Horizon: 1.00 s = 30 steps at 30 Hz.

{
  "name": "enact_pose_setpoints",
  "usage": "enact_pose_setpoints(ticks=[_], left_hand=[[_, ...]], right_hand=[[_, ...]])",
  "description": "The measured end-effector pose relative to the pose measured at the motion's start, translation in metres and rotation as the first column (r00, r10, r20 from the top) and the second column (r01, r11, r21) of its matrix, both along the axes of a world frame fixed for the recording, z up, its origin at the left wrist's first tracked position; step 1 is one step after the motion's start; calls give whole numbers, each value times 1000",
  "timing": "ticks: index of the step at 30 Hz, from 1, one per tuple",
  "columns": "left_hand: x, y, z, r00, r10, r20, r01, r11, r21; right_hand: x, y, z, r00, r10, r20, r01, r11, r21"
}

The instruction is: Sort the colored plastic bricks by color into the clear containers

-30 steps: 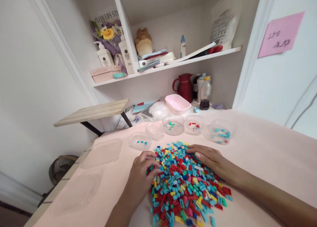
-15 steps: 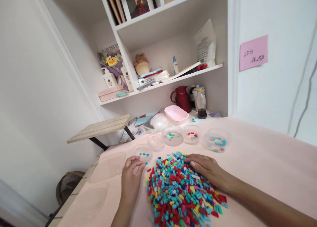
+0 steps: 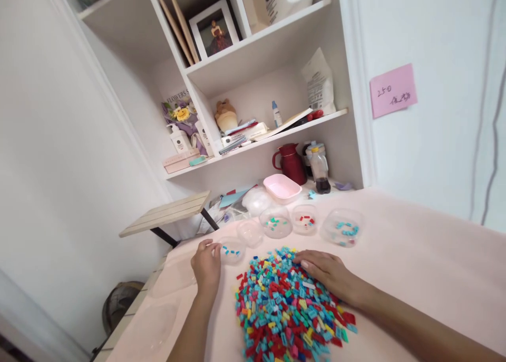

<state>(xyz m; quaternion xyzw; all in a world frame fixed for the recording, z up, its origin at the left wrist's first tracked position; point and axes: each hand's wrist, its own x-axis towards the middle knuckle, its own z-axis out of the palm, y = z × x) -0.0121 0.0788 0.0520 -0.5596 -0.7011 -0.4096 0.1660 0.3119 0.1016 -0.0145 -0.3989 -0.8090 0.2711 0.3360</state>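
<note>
Left hand at the blue-piece dish, right hand on the pile
The pink-covered table (image 3: 415, 256) is carrying the pile of small coloured pieces (image 3: 276, 309) toward its near edge. The pink tub (image 3: 282, 187) is standing near the far edge, behind a row of clear dishes. The right hand (image 3: 330, 272) is resting on the pile's far right side, fingers extended and close together, with no piece visibly gripped. The left hand (image 3: 205, 267) is moving away from the pile and reaching the left end of the row; this is bringing its fingertips to the rim of the clear dish (image 3: 234, 261). Its thumb and forefinger are curling nearly together; whether they are gripping a piece, the view is not showing. Blue pieces (image 3: 226, 250) are lying inside that dish.
</note>
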Motion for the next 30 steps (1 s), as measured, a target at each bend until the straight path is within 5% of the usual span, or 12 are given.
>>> enact_pose_setpoints(ticks=[10, 21, 30], left_hand=[[16, -24, 18, 981, -191, -41, 192, 981, 5], [38, -47, -40, 917, -395, -51, 389, 916, -98], [32, -40, -59, 844, -481, -236, 474, 876, -89]], right_hand=[[5, 2, 4, 998, 46, -52, -49, 998, -47], [26, -4, 35, 984, 111, -140, -155, 924, -350], [40, -9, 62, 958, -42, -283, -86, 901, -425]])
